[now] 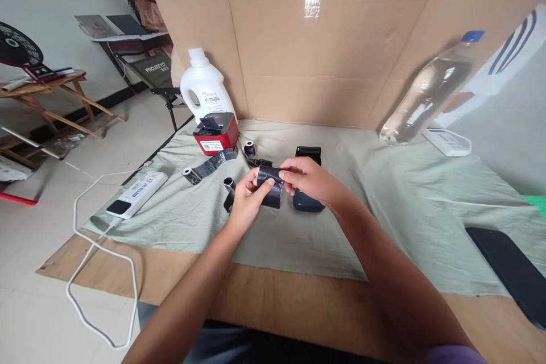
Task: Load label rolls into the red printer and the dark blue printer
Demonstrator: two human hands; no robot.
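Both my hands meet over the pale green cloth [396, 210], holding a black paper roll [271, 185] between them. My left hand [246, 198] pinches its lower left edge. My right hand [309, 178] grips its upper right end with closed fingers. Just behind my right hand lies a dark blue handheld device [307, 154], partly hidden by it. Another small black roll [229, 189] sits beside my left hand, and an unrolled black strip [209, 166] lies further left.
A red and black printer [215, 131] and a white detergent bottle [202, 86] stand at the back left. A clear water bottle [430, 91] leans against the cardboard wall [319, 68]. A power strip [136, 193] with a phone lies left; a dark phone [507, 267] lies right.
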